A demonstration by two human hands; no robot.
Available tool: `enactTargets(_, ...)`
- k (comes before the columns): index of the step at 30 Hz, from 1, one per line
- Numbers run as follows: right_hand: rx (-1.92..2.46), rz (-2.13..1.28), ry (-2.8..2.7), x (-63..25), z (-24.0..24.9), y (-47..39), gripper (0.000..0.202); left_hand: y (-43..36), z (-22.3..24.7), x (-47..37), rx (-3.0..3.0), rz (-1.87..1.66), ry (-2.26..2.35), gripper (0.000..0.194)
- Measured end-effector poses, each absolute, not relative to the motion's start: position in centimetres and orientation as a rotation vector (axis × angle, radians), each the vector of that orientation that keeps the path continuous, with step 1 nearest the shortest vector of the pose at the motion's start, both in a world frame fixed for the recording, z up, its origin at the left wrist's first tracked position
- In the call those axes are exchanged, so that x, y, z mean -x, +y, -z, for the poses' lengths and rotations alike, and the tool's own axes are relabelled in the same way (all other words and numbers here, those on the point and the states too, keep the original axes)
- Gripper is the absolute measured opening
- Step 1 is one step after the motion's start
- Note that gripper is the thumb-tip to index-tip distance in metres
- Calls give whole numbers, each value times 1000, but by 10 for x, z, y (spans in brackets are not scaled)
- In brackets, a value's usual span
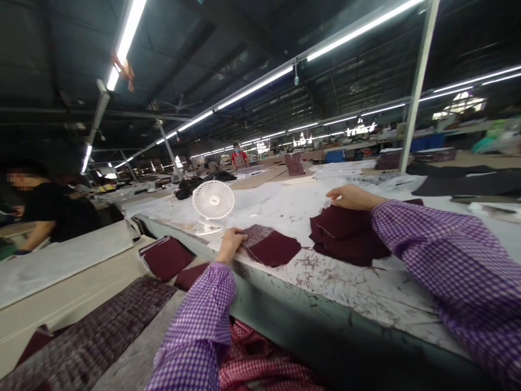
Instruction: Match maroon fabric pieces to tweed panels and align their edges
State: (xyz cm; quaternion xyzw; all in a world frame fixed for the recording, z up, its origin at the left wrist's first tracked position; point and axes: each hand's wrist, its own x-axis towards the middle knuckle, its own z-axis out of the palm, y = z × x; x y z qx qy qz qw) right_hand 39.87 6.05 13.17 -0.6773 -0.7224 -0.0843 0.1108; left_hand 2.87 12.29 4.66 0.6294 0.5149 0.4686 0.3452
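On the white-covered table, my left hand (231,243) pinches the left corner of a cut fabric piece (280,248), maroon with a speckled grey part folded or laid over its upper left. Further right lies a loose pile of maroon fabric pieces (345,236) with uneven edges. My right hand (350,196) is at the pile's upper left edge, thumb and fingers closed together on a fabric edge; the fingertips are small and partly hidden. Purple checked sleeves cover both my arms.
A small white fan (214,200) stands on the table beyond my left hand. To the lower left, a folded maroon bundle (166,257) and a long row of speckled fabric (97,326) lie on a lower surface. A metal post (419,87) rises at right. A person in black (61,203) works at left.
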Motion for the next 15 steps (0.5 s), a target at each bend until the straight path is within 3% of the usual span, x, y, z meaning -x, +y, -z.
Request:
enactTargets(5,2196,66,-2050,-441,-120,68,47,128,-44,-21,-1822,-1270,1580,29)
enactTargets(10,2193,74,-1988,-451,-112,72,62,129,-44,-18,-2090,-1064,1882,24)
enactTargets(15,2066,-39,-1920,-452,-105,70,63,131,-27,-12,-2038,-1054,1862,24)
